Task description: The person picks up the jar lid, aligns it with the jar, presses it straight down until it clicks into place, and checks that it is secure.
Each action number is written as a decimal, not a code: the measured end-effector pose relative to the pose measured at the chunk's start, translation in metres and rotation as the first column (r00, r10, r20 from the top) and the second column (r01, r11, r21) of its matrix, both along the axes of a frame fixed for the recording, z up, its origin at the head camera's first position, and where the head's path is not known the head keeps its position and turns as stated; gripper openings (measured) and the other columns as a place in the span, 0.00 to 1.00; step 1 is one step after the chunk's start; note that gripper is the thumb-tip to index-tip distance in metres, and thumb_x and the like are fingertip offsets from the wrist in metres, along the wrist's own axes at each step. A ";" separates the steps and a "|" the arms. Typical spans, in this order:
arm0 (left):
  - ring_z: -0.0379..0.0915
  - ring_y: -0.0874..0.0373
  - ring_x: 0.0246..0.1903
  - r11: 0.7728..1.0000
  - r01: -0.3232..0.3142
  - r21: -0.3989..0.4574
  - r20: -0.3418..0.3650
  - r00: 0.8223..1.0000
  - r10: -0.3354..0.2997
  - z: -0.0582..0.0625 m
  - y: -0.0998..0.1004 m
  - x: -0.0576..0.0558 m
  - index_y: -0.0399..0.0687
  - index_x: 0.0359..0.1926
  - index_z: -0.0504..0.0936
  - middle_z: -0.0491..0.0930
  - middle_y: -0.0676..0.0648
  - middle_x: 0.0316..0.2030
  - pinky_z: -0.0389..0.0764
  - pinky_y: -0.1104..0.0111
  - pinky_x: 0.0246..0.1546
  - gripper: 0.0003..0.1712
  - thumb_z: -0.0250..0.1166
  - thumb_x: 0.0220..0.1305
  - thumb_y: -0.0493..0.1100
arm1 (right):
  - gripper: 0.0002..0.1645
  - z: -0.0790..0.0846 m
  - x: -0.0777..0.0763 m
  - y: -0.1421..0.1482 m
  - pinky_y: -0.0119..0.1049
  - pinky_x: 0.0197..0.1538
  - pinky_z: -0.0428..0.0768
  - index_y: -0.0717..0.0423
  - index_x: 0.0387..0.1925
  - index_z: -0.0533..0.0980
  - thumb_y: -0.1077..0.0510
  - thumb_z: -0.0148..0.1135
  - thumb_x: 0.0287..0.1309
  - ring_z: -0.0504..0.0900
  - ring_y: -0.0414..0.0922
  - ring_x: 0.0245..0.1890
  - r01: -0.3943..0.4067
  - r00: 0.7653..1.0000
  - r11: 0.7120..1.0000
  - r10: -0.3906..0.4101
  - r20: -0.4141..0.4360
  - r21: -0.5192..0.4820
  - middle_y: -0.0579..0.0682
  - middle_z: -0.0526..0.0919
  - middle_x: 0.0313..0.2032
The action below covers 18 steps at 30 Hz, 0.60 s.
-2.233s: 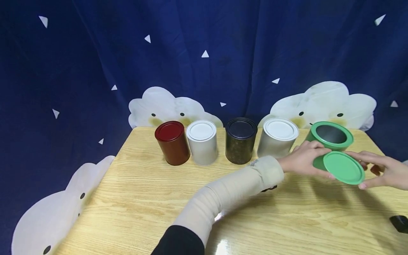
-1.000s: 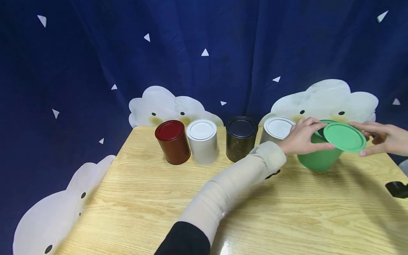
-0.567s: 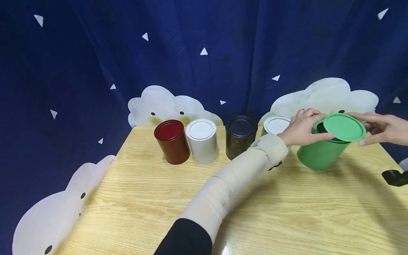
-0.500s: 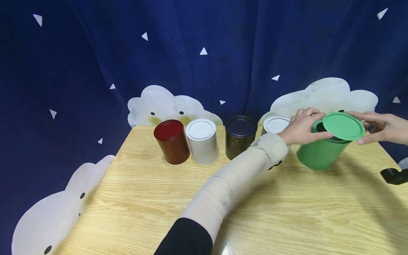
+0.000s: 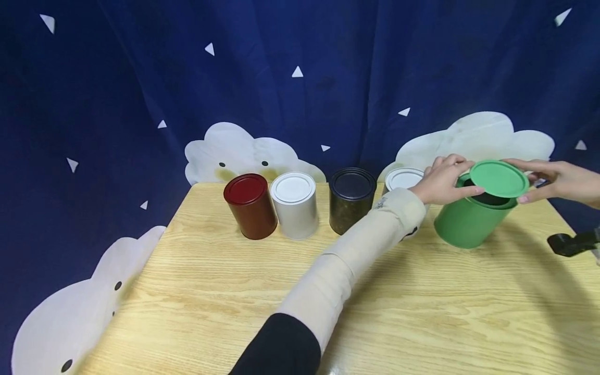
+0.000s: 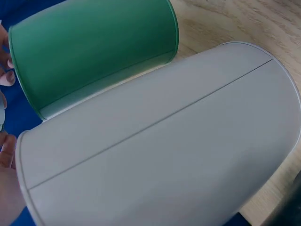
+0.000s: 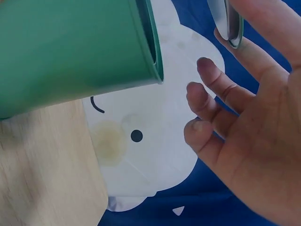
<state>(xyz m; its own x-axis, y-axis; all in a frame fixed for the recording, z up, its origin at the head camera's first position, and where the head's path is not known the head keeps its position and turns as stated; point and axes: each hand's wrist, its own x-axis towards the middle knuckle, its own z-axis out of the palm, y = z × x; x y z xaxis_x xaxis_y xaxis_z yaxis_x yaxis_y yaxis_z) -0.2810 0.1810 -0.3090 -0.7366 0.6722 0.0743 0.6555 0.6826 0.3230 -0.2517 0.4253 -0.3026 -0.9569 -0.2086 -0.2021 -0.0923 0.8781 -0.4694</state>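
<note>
A round green lid (image 5: 499, 178) hovers over the mouth of the green can (image 5: 471, 223), which stands at the right of the table. The dark inside of the can shows below the lid's near edge. My left hand (image 5: 442, 182) pinches the lid's left edge, and my right hand (image 5: 560, 181) pinches its right edge between thumb and fingers. In the right wrist view the lid (image 7: 228, 23) is apart from the can's rim, and the other fingers (image 7: 202, 134) touch nothing. The left wrist view is mostly filled by a white can (image 6: 155, 136), with the green can beyond it.
To the left stand a dark red can (image 5: 250, 208), a white can (image 5: 296, 208) and a black can (image 5: 351, 203), all lidded. Another white can (image 5: 402, 178) is partly hidden behind my left arm. A blue curtain (image 5: 300, 31) with white cloud shapes hangs behind the wooden table (image 5: 211, 297).
Both hands have carried the lid from low in front of the green can up and back over its mouth. Lately it shifts slightly left, and more of the can's inside shows.
</note>
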 end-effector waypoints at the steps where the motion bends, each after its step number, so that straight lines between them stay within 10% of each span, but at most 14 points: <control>1: 0.48 0.68 0.56 1.000 0.000 -0.003 -0.001 1.000 0.000 0.000 0.000 -0.001 0.64 0.68 0.55 0.54 0.63 0.62 0.53 0.78 0.45 0.38 0.52 0.60 0.66 | 0.57 0.000 -0.001 0.000 0.59 0.40 0.66 0.39 0.70 0.39 0.49 0.66 0.50 0.64 0.59 0.48 -0.002 1.000 1.000 0.003 0.011 -0.011 0.63 0.63 0.53; 9: 0.47 0.68 0.59 0.992 0.005 -0.124 -0.021 1.000 -0.008 -0.008 0.005 -0.007 0.66 0.69 0.52 0.52 0.63 0.64 0.54 0.75 0.51 0.37 0.47 0.61 0.67 | 0.56 -0.010 -0.005 0.000 0.73 0.47 0.48 0.57 0.69 0.34 0.56 0.63 0.53 0.42 0.74 0.60 -0.005 0.994 0.991 0.019 0.105 -0.135 0.74 0.41 0.64; 18: 0.42 0.68 0.62 0.975 -0.030 -0.220 -0.013 1.000 0.028 -0.014 0.016 -0.008 0.69 0.69 0.49 0.50 0.65 0.64 0.51 0.72 0.54 0.36 0.43 0.61 0.69 | 0.56 -0.024 -0.008 0.005 0.74 0.48 0.44 0.45 0.70 0.35 0.56 0.63 0.53 0.40 0.74 0.61 -0.006 0.992 0.982 0.030 0.124 -0.187 0.68 0.45 0.66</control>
<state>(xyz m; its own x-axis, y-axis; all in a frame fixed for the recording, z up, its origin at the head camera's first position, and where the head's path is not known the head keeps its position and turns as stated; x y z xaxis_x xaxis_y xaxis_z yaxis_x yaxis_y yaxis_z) -0.2885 0.1968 -0.3226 -0.7558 0.6515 -0.0656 0.6371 0.7548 0.1558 -0.2593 0.4306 -0.3262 -0.9221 -0.2705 -0.2768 -0.0369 0.7734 -0.6329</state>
